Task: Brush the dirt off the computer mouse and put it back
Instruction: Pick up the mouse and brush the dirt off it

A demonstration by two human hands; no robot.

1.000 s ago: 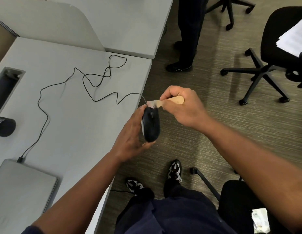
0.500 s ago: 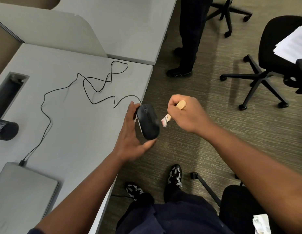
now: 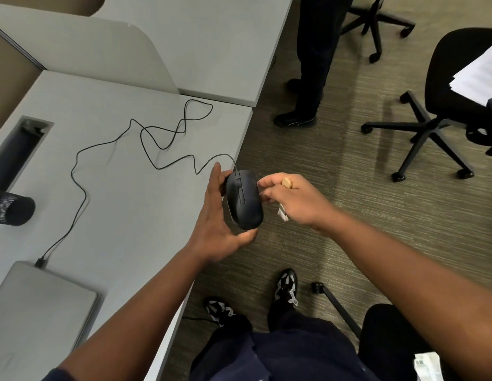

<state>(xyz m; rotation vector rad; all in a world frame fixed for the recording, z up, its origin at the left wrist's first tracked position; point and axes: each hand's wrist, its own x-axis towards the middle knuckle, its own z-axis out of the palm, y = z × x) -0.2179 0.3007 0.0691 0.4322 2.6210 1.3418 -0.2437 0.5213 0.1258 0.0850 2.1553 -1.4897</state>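
A black wired computer mouse [image 3: 245,200] is held in the air just past the right edge of the grey desk [image 3: 123,204], top side up. My left hand [image 3: 217,224] cradles it from the left and below, thumb under its rear end. My right hand [image 3: 290,200] grips a small wooden-handled brush [image 3: 286,183] right beside the mouse; its pale bristles [image 3: 282,214] poke out below the fist. The mouse's black cable [image 3: 145,144] loops across the desk to a plug at the laptop.
A closed grey laptop [image 3: 38,306] lies at the desk's near left. A dark cylinder [image 3: 12,210] lies at the left edge beside a cable slot [image 3: 18,144]. Someone's legs [image 3: 313,59] stand beyond the desk. Black office chairs [image 3: 443,111] stand on the carpet to the right.
The brush swept from the mouse's front end down along its right side. The mouse has turned so its top faces up, and my right hand has dropped beside it.
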